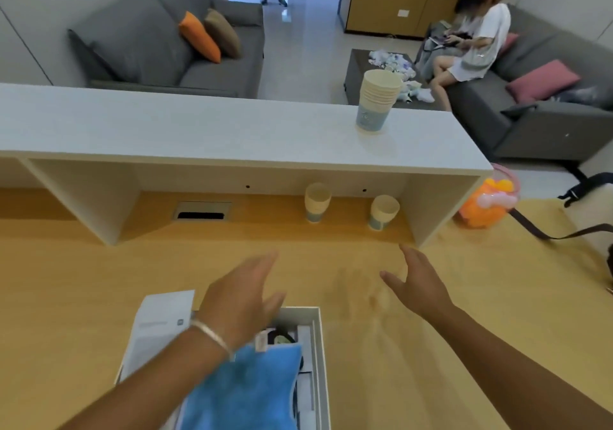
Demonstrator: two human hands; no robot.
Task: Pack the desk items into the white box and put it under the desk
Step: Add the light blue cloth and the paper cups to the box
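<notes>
Two paper cups, the left cream-and-blue cup [317,201] and its right twin [383,211], stand at 12 o'clock in the white shelf's [232,137] cubby. Our left hand [243,292] and right hand [418,283] hover empty above the wooden bench [83,280], fingers spread. The open white cardboard box [316,323] sits at 6 o'clock, blue cloth [245,393] inside. We'd take each cup low on its wall and pack it upright. No legible writing; the white lid's [159,326] label is blurred.

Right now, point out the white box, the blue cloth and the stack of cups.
white box [319,336], head view, on its right wall.
blue cloth [245,393], head view, on the middle of the fabric.
stack of cups [376,101], head view, on the side of the stack.
</notes>
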